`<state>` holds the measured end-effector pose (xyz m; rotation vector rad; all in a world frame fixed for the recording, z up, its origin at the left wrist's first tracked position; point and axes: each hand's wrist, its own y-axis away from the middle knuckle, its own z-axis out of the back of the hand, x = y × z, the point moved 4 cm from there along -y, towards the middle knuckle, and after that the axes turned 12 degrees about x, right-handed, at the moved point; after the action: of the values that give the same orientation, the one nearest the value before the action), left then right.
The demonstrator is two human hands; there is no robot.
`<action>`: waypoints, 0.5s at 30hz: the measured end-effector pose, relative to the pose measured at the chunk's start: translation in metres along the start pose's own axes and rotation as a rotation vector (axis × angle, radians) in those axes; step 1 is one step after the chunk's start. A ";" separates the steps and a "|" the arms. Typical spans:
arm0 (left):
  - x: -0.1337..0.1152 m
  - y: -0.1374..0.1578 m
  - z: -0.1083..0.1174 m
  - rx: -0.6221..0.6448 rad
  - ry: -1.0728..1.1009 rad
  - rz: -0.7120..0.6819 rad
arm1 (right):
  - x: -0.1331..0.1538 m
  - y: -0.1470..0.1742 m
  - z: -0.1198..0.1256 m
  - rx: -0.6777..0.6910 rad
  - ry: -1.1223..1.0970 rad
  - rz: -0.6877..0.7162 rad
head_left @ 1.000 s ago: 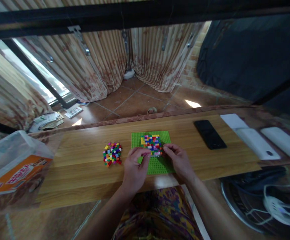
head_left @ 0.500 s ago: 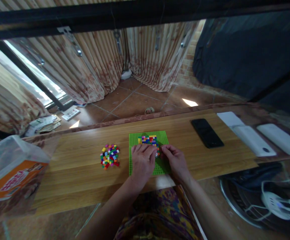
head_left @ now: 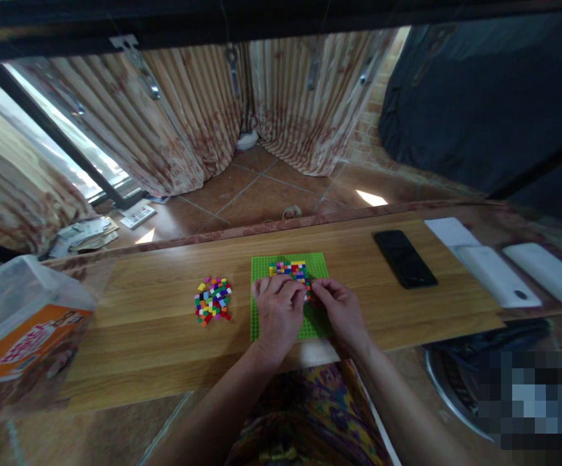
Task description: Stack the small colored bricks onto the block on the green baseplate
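Observation:
A green studded baseplate (head_left: 260, 327) lies on the wooden board, bearing a patch of small multicoloured bricks (head_left: 288, 266). My left hand (head_left: 278, 307) is over the plate and covers part of that patch. Its thumb and forefinger are pinched by the patch's right side; whatever is between them is too small to name. From the right, my right hand (head_left: 341, 307) reaches in with thumb and forefinger closed beside the bricks, and its fingertips hide any piece there. Left of the plate is a loose pile of small coloured bricks (head_left: 213, 301).
A black phone (head_left: 405, 259) rests on the wooden board (head_left: 154, 323) to the right, near white devices (head_left: 498, 275). At far left stands a clear plastic container with an orange label (head_left: 31, 343). Curtains (head_left: 164, 123) and a tiled floor lie beyond.
Both hands stay over the baseplate with only slight finger shifts. The left fingertips now cover more of the spot by the bricks' right side. The camera view has tilted slightly.

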<state>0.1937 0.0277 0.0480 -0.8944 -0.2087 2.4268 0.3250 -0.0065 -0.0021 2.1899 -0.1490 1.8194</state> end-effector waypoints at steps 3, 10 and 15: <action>0.000 0.001 -0.001 0.000 -0.011 -0.012 | 0.004 -0.002 -0.003 0.002 0.010 0.008; 0.000 0.003 -0.002 -0.027 -0.016 -0.035 | 0.008 -0.008 -0.006 -0.023 0.109 0.006; -0.001 0.004 -0.004 -0.032 0.008 -0.045 | 0.005 -0.008 -0.005 -0.031 0.149 0.011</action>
<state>0.1946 0.0234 0.0441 -0.9039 -0.2622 2.3845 0.3236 0.0032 0.0027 2.0270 -0.1568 1.9643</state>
